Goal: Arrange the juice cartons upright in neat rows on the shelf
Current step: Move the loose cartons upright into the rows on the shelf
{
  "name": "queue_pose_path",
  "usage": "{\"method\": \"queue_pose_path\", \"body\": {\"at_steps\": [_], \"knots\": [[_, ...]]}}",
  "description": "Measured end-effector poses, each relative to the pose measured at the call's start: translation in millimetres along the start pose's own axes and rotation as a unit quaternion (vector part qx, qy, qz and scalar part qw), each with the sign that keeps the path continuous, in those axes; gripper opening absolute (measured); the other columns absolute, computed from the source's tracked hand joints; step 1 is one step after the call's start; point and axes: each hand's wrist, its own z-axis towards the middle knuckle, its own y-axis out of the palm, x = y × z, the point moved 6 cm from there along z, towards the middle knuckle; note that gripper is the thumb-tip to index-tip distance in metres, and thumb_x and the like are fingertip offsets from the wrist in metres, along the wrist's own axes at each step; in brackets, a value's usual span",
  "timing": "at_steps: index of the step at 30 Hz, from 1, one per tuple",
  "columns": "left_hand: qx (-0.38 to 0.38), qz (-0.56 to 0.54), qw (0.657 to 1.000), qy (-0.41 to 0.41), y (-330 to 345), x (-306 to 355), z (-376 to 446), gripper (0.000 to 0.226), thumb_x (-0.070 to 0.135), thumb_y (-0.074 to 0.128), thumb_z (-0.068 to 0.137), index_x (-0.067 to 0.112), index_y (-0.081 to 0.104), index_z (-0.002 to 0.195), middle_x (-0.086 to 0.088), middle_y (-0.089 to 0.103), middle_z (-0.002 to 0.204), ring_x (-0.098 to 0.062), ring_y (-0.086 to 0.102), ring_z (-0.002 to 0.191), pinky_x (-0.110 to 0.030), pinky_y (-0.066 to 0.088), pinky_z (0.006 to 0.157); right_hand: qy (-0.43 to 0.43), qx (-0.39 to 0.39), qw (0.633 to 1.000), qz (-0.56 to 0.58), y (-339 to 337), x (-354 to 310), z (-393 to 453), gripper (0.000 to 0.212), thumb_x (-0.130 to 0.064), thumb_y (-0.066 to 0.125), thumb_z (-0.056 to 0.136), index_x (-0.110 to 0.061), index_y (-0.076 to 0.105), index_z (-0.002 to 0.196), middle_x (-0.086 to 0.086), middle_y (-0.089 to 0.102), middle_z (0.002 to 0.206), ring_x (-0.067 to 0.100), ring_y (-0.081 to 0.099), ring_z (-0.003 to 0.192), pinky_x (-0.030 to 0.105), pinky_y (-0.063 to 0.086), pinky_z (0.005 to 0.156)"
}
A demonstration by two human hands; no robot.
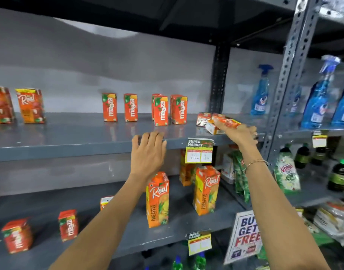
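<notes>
On the grey upper shelf (69,141) several small orange Maaza cartons (160,111) stand upright in a loose row. At the shelf's right end a few cartons lie flat (203,118). My right hand (239,134) is shut on one lying Maaza carton (224,123), lifting its end. My left hand (148,152) rests open on the shelf's front edge, holding nothing. Two larger Real cartons (30,106) stand at the far left.
The lower shelf (128,238) holds two tall Real pineapple cartons (157,201), more Maaza cartons (68,225) and a price tag (199,151) above. A perforated steel post (290,75) separates blue spray bottles (260,94), dark bottles and packets to the right.
</notes>
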Motion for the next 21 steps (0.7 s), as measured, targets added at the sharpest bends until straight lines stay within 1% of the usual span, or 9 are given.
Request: {"method": "queue_pose_path", "body": {"at_steps": [3, 5, 8, 11, 12, 14, 16, 19, 21], "knots": [[0.005, 0.006, 1.000, -0.009, 0, 1, 0, 0.035, 0.031, 0.034, 0.096, 0.015, 0.064, 0.105, -0.003, 0.066, 0.107, -0.024, 0.062, 0.094, -0.042, 0.044, 0.088, -0.001, 0.010, 1.000, 0.006, 0, -4, 0, 0.125, -0.081, 0.056, 0.062, -0.006, 0.007, 0.150, 0.022, -0.001, 0.158, 0.039, 0.005, 0.146, 0.052, 0.010, 0.115], [-0.003, 0.005, 1.000, -0.013, 1, 1, 1, 0.035, 0.032, 0.035, 0.095, 0.015, 0.063, 0.106, -0.003, 0.066, 0.108, -0.023, 0.062, 0.095, -0.042, 0.044, 0.089, -0.032, 0.027, 0.998, 0.046, 0, -12, 0, 0.117, -0.069, 0.066, 0.066, -0.009, 0.008, 0.149, 0.023, 0.012, 0.155, 0.042, 0.018, 0.143, 0.051, 0.019, 0.113], [-0.011, -0.013, 1.000, 0.003, -3, 0, 0, 0.036, 0.034, 0.036, 0.096, 0.014, 0.063, 0.109, -0.003, 0.066, 0.110, -0.023, 0.062, 0.098, -0.041, 0.044, 0.091, -0.132, 0.034, 0.981, 0.135, 4, -35, -10, 0.100, -0.039, 0.079, 0.070, -0.015, 0.014, 0.142, 0.017, 0.042, 0.143, 0.038, 0.043, 0.130, 0.049, 0.035, 0.106], [-0.013, -0.019, 1.000, -0.009, -12, -23, -11, 0.042, 0.037, 0.036, 0.095, 0.010, 0.059, 0.117, -0.007, 0.065, 0.116, -0.025, 0.061, 0.107, -0.041, 0.041, 0.098, -0.158, 0.026, 0.972, 0.175, 17, -52, -28, 0.106, -0.027, 0.084, 0.066, -0.020, 0.012, 0.143, 0.012, 0.046, 0.140, 0.034, 0.047, 0.128, 0.049, 0.039, 0.105], [-0.014, -0.016, 0.999, -0.024, -15, -38, -17, 0.045, 0.038, 0.036, 0.095, 0.009, 0.057, 0.120, -0.009, 0.063, 0.120, -0.027, 0.059, 0.113, -0.041, 0.036, 0.102, -0.164, 0.010, 0.967, 0.195, 23, -59, -36, 0.103, -0.025, 0.085, 0.064, -0.018, 0.017, 0.142, 0.010, 0.048, 0.139, 0.031, 0.049, 0.127, 0.047, 0.041, 0.104], [-0.016, 0.005, 0.999, -0.047, -22, -77, -32, 0.051, 0.039, 0.034, 0.094, 0.005, 0.054, 0.126, -0.013, 0.060, 0.126, -0.031, 0.054, 0.122, -0.040, 0.025, 0.110, -0.180, -0.037, 0.959, 0.214, 42, -79, -55, 0.086, -0.022, 0.086, 0.064, -0.013, 0.035, 0.132, 0.006, 0.055, 0.132, 0.024, 0.055, 0.120, 0.037, 0.046, 0.095], [-0.017, 0.025, 0.997, -0.069, -33, -121, -46, 0.054, 0.039, 0.033, 0.094, 0.002, 0.052, 0.129, -0.015, 0.057, 0.130, -0.033, 0.049, 0.127, -0.040, 0.018, 0.114, -0.210, -0.101, 0.940, 0.249, 66, -106, -77, 0.066, -0.014, 0.087, 0.062, -0.011, 0.051, 0.117, 0.003, 0.064, 0.116, 0.019, 0.061, 0.107, 0.033, 0.050, 0.087], [-0.021, 0.051, 0.993, -0.106, -57, -191, -66, 0.053, 0.037, 0.031, 0.095, 0.001, 0.052, 0.128, -0.015, 0.056, 0.130, -0.033, 0.046, 0.129, -0.041, 0.015, 0.116, -0.248, -0.200, 0.901, 0.293, 112, -155, -117, 0.054, -0.002, 0.084, 0.062, -0.012, 0.058, 0.109, 0.003, 0.068, 0.104, 0.019, 0.065, 0.097, 0.040, 0.053, 0.090], [-0.025, 0.080, 0.989, -0.119, -74, -239, -78, 0.051, 0.036, 0.030, 0.096, 0.001, 0.055, 0.124, -0.015, 0.059, 0.126, -0.034, 0.049, 0.126, -0.042, 0.016, 0.116, -0.264, -0.242, 0.885, 0.297, 144, -188, -145, 0.057, 0.005, 0.080, 0.064, -0.006, 0.056, 0.114, 0.004, 0.067, 0.101, 0.017, 0.065, 0.090, 0.035, 0.054, 0.086]]}}
